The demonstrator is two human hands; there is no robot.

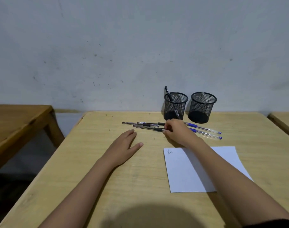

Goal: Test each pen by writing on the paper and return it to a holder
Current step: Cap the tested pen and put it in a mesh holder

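Note:
Three black pens lie side by side on the wooden table, in front of two black mesh holders. My right hand pinches the tip end of the nearest black pen, which still rests on the table. Two blue pens lie to the right of that hand. The left holder has one black pen leaning in it; the right holder holds nothing. A white paper with a small scribble lies under my right forearm. My left hand rests flat on the table, fingers apart.
A grey wall rises directly behind the holders. Another wooden table stands to the left across a gap, and a third table's corner shows at the far right.

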